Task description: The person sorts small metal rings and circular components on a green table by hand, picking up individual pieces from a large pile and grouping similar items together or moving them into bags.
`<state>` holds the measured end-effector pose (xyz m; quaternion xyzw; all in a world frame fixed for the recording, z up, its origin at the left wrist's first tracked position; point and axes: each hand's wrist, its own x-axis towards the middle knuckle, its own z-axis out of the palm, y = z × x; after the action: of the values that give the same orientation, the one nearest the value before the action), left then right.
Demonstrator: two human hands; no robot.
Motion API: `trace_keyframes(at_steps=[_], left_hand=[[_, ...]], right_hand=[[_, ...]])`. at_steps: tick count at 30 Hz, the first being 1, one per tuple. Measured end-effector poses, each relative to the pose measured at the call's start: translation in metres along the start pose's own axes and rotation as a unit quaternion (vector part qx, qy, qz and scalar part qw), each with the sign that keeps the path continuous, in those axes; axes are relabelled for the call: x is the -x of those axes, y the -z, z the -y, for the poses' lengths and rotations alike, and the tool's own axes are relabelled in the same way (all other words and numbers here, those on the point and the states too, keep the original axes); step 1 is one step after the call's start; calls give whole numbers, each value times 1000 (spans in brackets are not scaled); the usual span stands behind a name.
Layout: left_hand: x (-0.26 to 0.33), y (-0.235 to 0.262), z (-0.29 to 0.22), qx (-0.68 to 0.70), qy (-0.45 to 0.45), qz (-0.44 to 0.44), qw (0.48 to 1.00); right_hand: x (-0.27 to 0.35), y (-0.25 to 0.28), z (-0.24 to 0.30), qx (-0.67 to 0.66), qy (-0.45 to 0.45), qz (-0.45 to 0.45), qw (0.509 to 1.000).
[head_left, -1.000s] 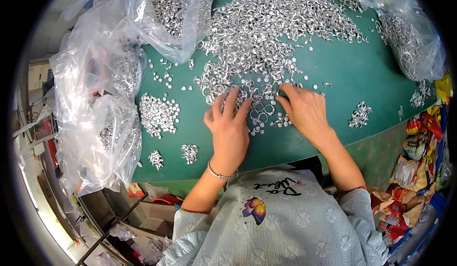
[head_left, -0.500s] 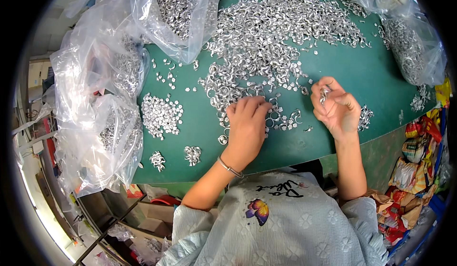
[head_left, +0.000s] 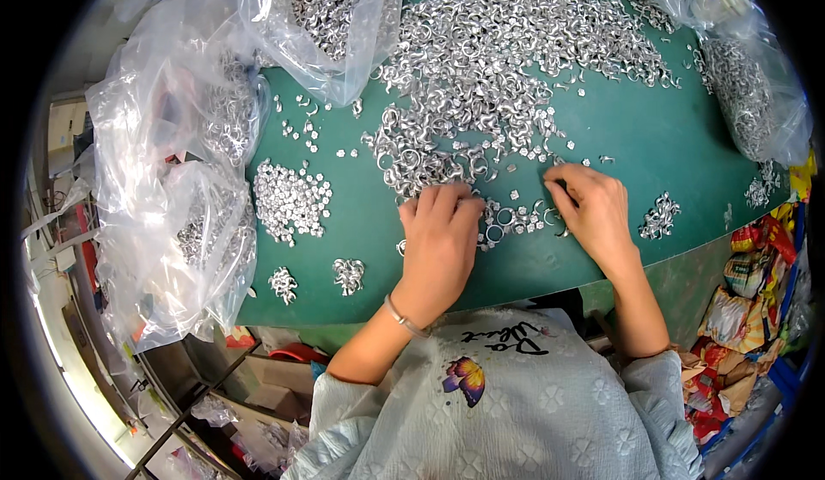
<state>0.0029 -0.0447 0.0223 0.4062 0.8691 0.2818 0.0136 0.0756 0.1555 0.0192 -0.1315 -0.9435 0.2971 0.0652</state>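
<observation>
While both hands lie palm down near the middle of the head view, the left hand [head_left: 438,239] rests with fingers together on the lower edge of the big heap of small silver rings [head_left: 481,76]. The right hand [head_left: 595,209], fingers loosely bent, touches loose rings [head_left: 516,220] lying between the two hands on the green worktop [head_left: 653,136]. Whether either hand pinches one, I cannot tell.

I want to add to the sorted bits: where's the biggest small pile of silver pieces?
In the head view, the small pile lies on the green table, left of the left hand, beside the clear bags.
</observation>
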Motion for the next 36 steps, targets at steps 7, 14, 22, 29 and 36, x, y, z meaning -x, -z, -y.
trace_keyframes(at_steps=[7,14,22,29,36], left_hand=[[-35,-20,-3,-15,31,-19,999],[-14,4,10,586,232,-78,773],[14,11,-3,741,344,54,574],[20,9,2,785,300,87,535],[9,-1,-19,622,330,138,696]], right_hand=[[-17,-15,14,59,58,-3,997],[8,18,-8,-485,-237,113,834],[22,-5,16,-770,-254,96,578],[28,6,10,-611,-211,41,762],[37,21,-14,-572,-226,10,789]])
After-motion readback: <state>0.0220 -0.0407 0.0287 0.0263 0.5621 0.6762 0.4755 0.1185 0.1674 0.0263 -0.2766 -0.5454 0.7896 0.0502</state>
